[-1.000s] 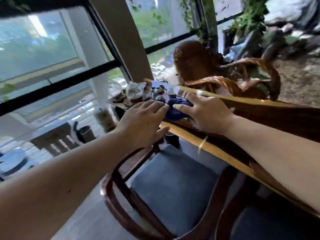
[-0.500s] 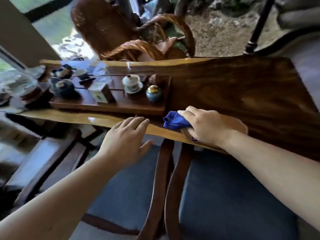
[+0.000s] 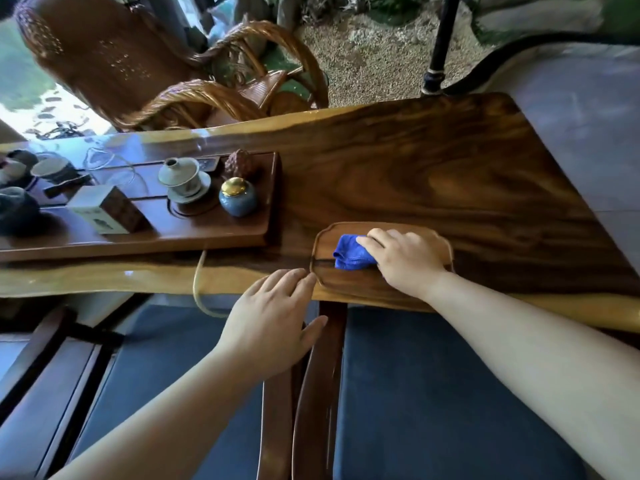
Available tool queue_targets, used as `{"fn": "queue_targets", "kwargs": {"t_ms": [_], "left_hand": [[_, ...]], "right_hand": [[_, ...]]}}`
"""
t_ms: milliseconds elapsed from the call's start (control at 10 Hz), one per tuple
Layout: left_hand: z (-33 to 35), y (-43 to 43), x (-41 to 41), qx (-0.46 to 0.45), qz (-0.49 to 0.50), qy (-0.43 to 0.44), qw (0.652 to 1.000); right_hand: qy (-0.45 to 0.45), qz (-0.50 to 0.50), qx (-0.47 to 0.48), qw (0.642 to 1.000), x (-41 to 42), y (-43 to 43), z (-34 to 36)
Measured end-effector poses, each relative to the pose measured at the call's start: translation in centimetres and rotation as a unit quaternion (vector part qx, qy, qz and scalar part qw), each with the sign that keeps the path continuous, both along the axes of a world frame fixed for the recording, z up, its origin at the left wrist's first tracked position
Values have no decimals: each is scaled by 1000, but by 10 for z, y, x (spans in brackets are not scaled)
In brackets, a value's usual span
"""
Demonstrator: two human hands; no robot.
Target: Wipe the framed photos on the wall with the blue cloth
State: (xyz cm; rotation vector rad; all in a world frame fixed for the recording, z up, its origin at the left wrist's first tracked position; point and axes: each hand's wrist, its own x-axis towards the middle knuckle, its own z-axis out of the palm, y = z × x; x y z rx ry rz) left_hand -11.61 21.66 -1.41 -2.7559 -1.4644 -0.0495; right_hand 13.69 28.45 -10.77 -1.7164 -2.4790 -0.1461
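The blue cloth (image 3: 351, 255) lies bunched on a small wooden tray (image 3: 346, 280) near the front edge of a long wooden table (image 3: 450, 174). My right hand (image 3: 405, 259) rests on the cloth's right side, fingers curled over it. My left hand (image 3: 273, 318) hovers open, fingers apart, at the table's front edge just left of the tray, holding nothing. No framed photos or wall are in view.
A long tea tray (image 3: 194, 233) on the left carries a lidded cup (image 3: 183, 178), a blue jar with a gold lid (image 3: 238, 197), a small box (image 3: 104, 211) and dark pots. A wicker chair (image 3: 138, 71) stands behind. Blue-cushioned wooden chairs (image 3: 433, 393) sit below.
The view has swung from the windows down onto the table. My right hand with the cloth now sits on the small tray; my left hand stays open beside it.
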Motion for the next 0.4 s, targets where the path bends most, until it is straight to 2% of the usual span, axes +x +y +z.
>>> {"fn": "queue_targets", "kwargs": {"t_ms": [100, 200, 400], "left_hand": [[-7, 7, 3, -6, 4, 3, 1000], [-12, 13, 2, -10, 7, 6, 1000], [-7, 25, 8, 16, 10, 10, 1000]], "right_hand": [[-18, 18, -55, 998, 2, 1, -29], [-18, 6, -162, 987, 5, -6, -41], [-23, 32, -209, 977, 9, -3, -26]]}}
